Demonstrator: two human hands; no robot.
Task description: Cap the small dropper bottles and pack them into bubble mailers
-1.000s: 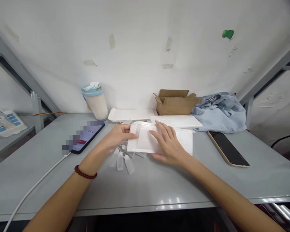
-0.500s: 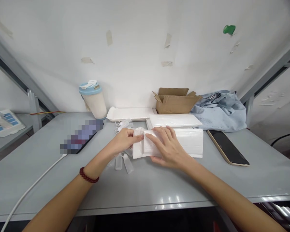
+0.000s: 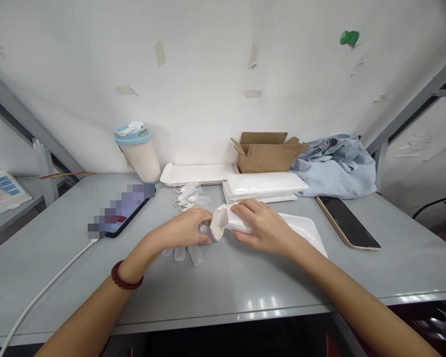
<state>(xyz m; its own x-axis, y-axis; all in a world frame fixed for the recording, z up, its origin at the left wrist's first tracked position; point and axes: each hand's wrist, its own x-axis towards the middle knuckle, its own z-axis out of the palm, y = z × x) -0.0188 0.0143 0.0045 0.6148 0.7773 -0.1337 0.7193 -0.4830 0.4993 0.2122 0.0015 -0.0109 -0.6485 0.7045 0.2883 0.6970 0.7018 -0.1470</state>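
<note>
My right hand (image 3: 258,225) is wrapped around a white padded envelope (image 3: 305,229), squeezing it so that its mouth gapes toward the left. My left hand (image 3: 186,228) is beside that mouth, thumb and fingers apart, with the fingertips close to the rim; whether they touch it is hard to see. Small translucent plastic pieces (image 3: 195,255) lie on the table under and in front of the left hand. Behind it is a heap of similar pieces with white loops (image 3: 189,191). The inside of the envelope is mostly hidden.
More white envelopes (image 3: 267,183) are stacked behind my right hand, near an open cardboard box (image 3: 265,157) and blue cloth (image 3: 338,168). A phone (image 3: 347,223) lies right; a cabled phone (image 3: 130,213) and lidded cup (image 3: 141,156) stand left on the grey table (image 3: 193,297).
The envelope's flattened end has been turned and squeezed into a round, gaping mouth. My left thumb and fingers have let go of its edge and spread apart. The view shifted slightly.
</note>
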